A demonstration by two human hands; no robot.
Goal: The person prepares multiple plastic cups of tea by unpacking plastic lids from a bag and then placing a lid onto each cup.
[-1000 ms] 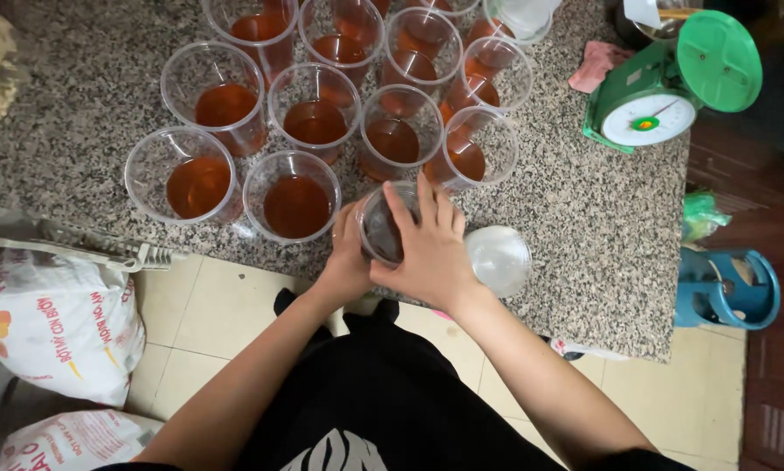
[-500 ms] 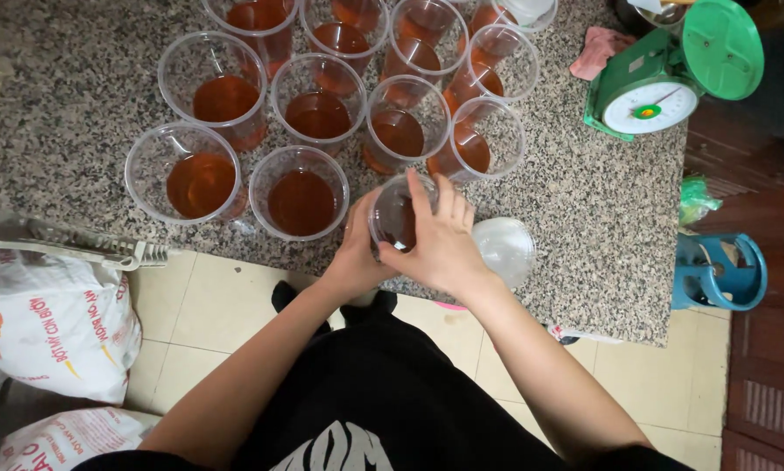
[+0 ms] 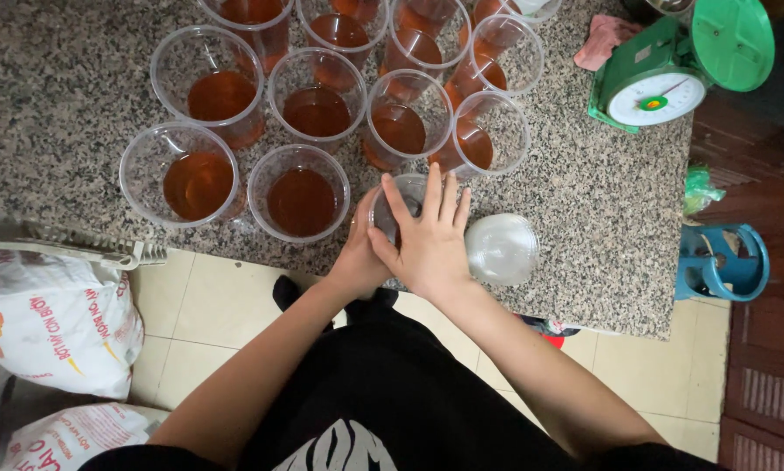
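the right hand (image 3: 431,240) lies flat on top of a clear plastic cup (image 3: 390,209) at the near edge of the granite counter (image 3: 584,201), its fingers spread and pressing down, palm over the mouth, it seems on a lid, though the hand covers most of it. the left hand (image 3: 361,257) wraps around the side of the same cup, fingers closed on its wall, so the cup does not slide or tip under the pressing. the cup stands upright, just in front of the other cups.

just beside the right hand, to its right, a clear dome lid (image 3: 501,249) lies on the counter, close enough to take without stretching.

behind the held cup stand the open cups of brown tea (image 3: 300,192), packed close and touching each other in rows. i count about ten of them without lids, the far ones cut by the frame edge, so the number is not sure. there is one green kitchen scale (image 3: 662,87) at the far right, one pink cloth (image 3: 605,39) beside it, and two white printed sacks (image 3: 56,318) on the tiled floor at the left.
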